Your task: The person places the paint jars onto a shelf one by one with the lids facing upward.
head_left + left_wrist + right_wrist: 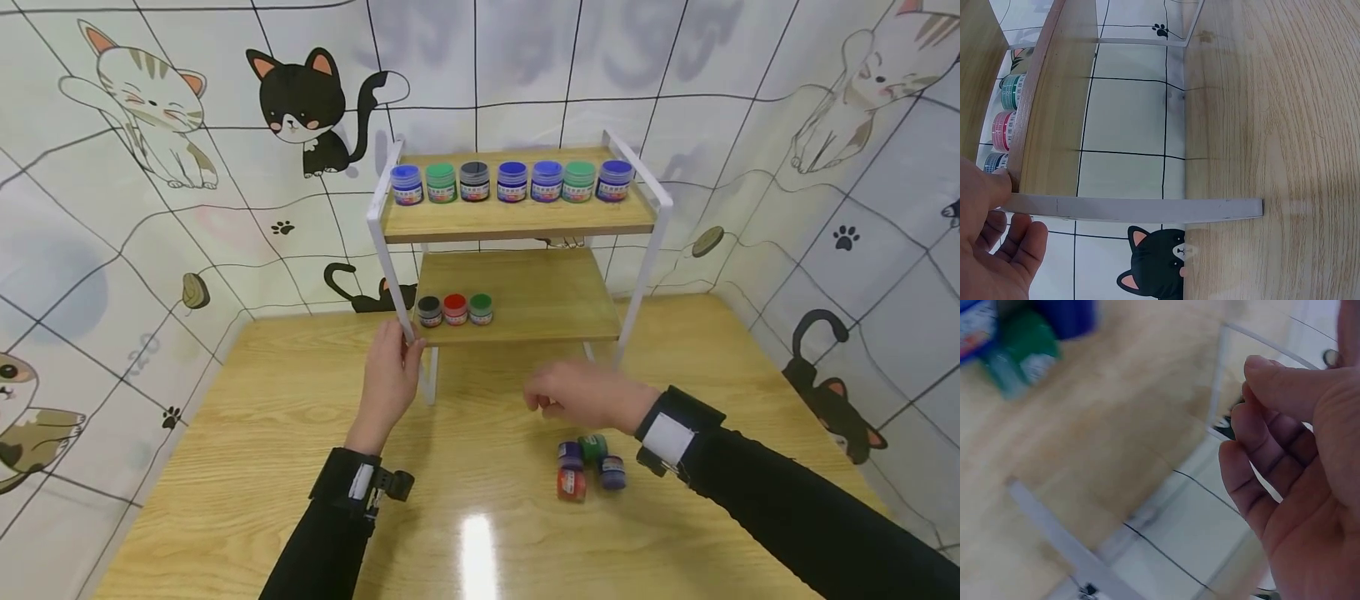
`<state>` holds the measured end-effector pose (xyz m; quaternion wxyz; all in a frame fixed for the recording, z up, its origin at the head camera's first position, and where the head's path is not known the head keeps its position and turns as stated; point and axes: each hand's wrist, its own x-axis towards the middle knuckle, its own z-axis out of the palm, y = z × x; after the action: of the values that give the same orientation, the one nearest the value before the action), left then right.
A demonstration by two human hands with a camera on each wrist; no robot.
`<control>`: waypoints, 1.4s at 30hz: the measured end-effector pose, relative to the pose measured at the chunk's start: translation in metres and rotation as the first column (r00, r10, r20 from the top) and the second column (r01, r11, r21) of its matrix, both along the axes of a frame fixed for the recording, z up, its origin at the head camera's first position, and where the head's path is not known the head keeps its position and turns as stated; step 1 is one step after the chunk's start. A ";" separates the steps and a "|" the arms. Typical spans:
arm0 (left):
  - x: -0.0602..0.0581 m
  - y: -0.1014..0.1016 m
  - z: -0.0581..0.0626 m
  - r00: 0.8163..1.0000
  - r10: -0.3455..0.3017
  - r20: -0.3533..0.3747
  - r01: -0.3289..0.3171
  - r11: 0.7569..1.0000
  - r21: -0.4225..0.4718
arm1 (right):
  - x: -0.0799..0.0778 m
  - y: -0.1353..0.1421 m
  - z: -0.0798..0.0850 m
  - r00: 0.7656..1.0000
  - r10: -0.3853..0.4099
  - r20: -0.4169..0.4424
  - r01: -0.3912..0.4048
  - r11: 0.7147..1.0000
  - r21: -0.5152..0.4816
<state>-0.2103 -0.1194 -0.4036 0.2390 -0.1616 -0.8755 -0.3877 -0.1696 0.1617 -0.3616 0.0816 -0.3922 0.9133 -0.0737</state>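
My left hand (387,375) grips the lower left post of a two-tier rack (525,333), thumb at the front and fingers curled behind the white bar (1135,207). Close to the thumb, a black-lidded jar (430,312), a red paint jar (454,311) and a green paint jar (481,311) line the left of the lower shelf. My right hand (581,393) hovers over the table in front of the rack, its fingers loosely curled with nothing between them. Below it lie a red jar (572,485), a green jar (593,448) and two bluish jars (612,473).
Several blue, green and black-lidded paint jars (512,182) stand in a row on the upper shelf (517,220). A wooden table (247,467) carries the rack. Behind and beside it hangs a cat-patterned sheet (427,75).
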 end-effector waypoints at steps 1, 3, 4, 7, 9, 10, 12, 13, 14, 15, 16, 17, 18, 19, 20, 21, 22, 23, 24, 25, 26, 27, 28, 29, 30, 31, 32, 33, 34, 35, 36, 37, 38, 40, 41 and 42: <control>0.000 0.000 0.000 1.000 0.000 -0.002 0.000 1.000 0.000 | 0.001 0.002 -0.005 1.000 -0.005 0.008 0.005 1.000 0.013; 0.000 0.001 0.001 1.000 -0.003 -0.004 0.003 1.000 0.000 | 0.003 0.006 -0.014 1.000 -0.011 0.026 0.010 0.999 0.037; 0.000 0.001 0.001 1.000 -0.003 -0.005 0.003 1.000 -0.001 | 0.005 0.008 -0.018 0.999 -0.017 0.040 0.015 0.999 0.048; 0.000 0.001 0.002 1.000 0.002 -0.006 -0.002 1.000 -0.007 | 0.008 0.014 -0.027 0.997 -0.016 0.076 0.013 0.999 0.051; 0.000 0.001 0.002 1.000 0.004 -0.009 -0.004 1.000 -0.009 | 0.012 0.016 -0.030 0.995 -0.008 0.094 0.004 0.999 0.044; 0.000 0.001 0.002 1.000 0.004 -0.011 -0.004 1.000 -0.011 | 0.014 0.018 -0.032 0.994 -0.006 0.107 0.002 0.999 0.038; 0.000 0.001 0.002 1.000 0.001 -0.011 -0.001 1.000 -0.010 | 0.018 0.020 -0.034 0.995 0.013 0.101 -0.018 0.999 0.042; 0.000 0.001 0.002 1.000 -0.001 -0.012 0.001 1.000 -0.011 | 0.020 0.021 -0.036 0.995 0.021 0.093 -0.025 0.998 0.049; 0.001 0.001 0.002 1.000 -0.005 -0.009 0.004 1.000 -0.010 | 0.023 0.022 -0.037 0.996 0.027 0.087 -0.032 0.998 0.057; 0.001 0.001 0.002 1.000 -0.007 -0.008 0.007 1.000 -0.011 | 0.026 0.022 -0.038 0.996 0.034 0.077 -0.040 0.997 0.067; 0.001 0.001 0.002 1.000 -0.008 -0.004 0.007 1.000 -0.009 | 0.028 0.023 -0.040 0.997 0.043 0.069 -0.048 0.996 0.076; 0.001 0.001 0.003 1.000 -0.007 0.002 0.007 1.000 -0.008 | 0.030 0.023 -0.041 0.997 0.051 0.060 -0.056 0.995 0.083; 0.000 0.001 0.002 1.000 -0.008 0.007 0.008 1.000 -0.008 | 0.031 0.023 -0.043 0.997 0.054 0.052 -0.059 0.994 0.088; 0.000 0.001 0.002 1.000 -0.008 0.012 0.008 1.000 -0.006 | 0.033 0.023 -0.045 0.997 0.054 0.053 -0.059 0.994 0.091; 0.000 0.001 0.003 1.000 -0.008 0.015 0.008 1.000 -0.006 | 0.034 0.023 -0.046 0.997 0.052 0.057 -0.057 0.994 0.093; 0.000 0.001 0.002 1.000 -0.008 0.016 0.008 1.000 -0.006 | 0.034 0.023 -0.048 0.997 0.052 0.056 -0.057 0.994 0.094; 0.000 0.001 0.002 1.000 -0.008 0.017 0.008 1.000 -0.007 | 0.035 0.024 -0.049 0.997 0.049 0.059 -0.054 0.994 0.097; 0.000 0.000 0.002 1.000 -0.008 0.016 0.008 1.000 -0.008 | 0.036 0.024 -0.051 0.997 0.049 0.056 -0.054 0.994 0.099; 0.000 0.000 0.002 1.000 -0.008 0.010 0.009 1.000 -0.009 | 0.036 0.024 -0.052 0.997 0.048 0.057 -0.054 0.994 0.099; 0.000 0.000 0.001 1.000 -0.008 0.007 0.009 1.000 -0.011 | 0.036 0.024 -0.053 0.997 0.049 0.059 -0.055 0.994 0.098; -0.001 0.000 0.001 1.000 -0.009 0.004 0.009 1.000 -0.013 | 0.037 0.024 -0.054 0.997 0.050 0.061 -0.056 0.994 0.098; -0.001 0.000 0.001 1.000 -0.008 0.004 0.008 1.000 -0.015 | 0.037 0.024 -0.054 0.997 0.050 0.063 -0.056 0.994 0.098; -0.001 0.000 0.001 1.000 -0.008 0.006 0.008 1.000 -0.014 | 0.037 0.024 -0.055 0.996 0.049 0.074 -0.056 0.994 0.095; -0.001 0.000 0.001 1.000 -0.005 0.010 0.005 1.000 -0.014 | 0.038 0.024 -0.055 0.996 0.049 0.081 -0.056 0.994 0.092; -0.001 0.000 0.002 1.000 -0.003 0.017 0.004 1.000 -0.015 | 0.038 0.023 -0.055 0.995 0.049 0.088 -0.057 0.994 0.090; -0.001 0.000 0.002 1.000 -0.002 0.027 0.002 1.000 -0.014 | 0.038 0.023 -0.055 0.994 0.047 0.098 -0.056 0.994 0.089; -0.001 0.000 0.002 0.999 0.000 0.035 0.001 1.000 -0.014 | 0.038 0.023 -0.055 0.993 0.044 0.109 -0.054 0.994 0.090; -0.001 0.000 0.002 0.999 0.003 0.044 -0.002 1.000 -0.014 | 0.038 0.022 -0.055 0.992 0.041 0.120 -0.052 0.994 0.093; -0.001 0.000 0.003 0.999 0.005 0.052 -0.004 1.000 -0.015 | 0.038 0.022 -0.055 0.991 0.040 0.130 -0.052 0.994 0.094; -0.001 -0.001 0.003 0.998 0.007 0.058 -0.006 1.000 -0.017 | 0.038 0.022 -0.056 0.990 0.039 0.137 -0.053 0.994 0.101; -0.001 -0.001 0.003 0.998 0.006 0.062 -0.005 1.000 -0.017 | 0.038 0.022 -0.056 0.989 0.036 0.145 -0.052 0.993 0.107; -0.001 -0.001 0.003 0.998 0.006 0.064 -0.004 1.000 -0.018 | 0.038 0.022 -0.056 0.987 0.030 0.155 -0.048 0.992 0.114; -0.001 -0.001 0.003 0.998 0.004 0.065 -0.003 1.000 -0.017 | 0.039 0.022 -0.057 0.987 0.025 0.161 -0.045 0.991 0.123; -0.001 0.000 0.003 0.998 0.001 0.063 0.000 1.000 -0.016 | 0.039 0.021 -0.058 0.984 0.015 0.177 -0.039 0.991 0.131; -0.001 0.000 0.003 0.998 -0.001 0.062 0.002 1.000 -0.013 | 0.039 0.021 -0.058 0.982 0.009 0.187 -0.035 0.990 0.136; -0.001 0.000 0.002 0.998 -0.002 0.061 0.003 1.000 -0.011 | 0.039 0.021 -0.058 0.981 0.002 0.196 -0.030 0.990 0.137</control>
<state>-0.2117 -0.1197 -0.4012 0.2109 -0.1522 -0.8843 -0.3877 -0.1302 0.1829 -0.4195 0.1988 -0.3836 0.9006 -0.0471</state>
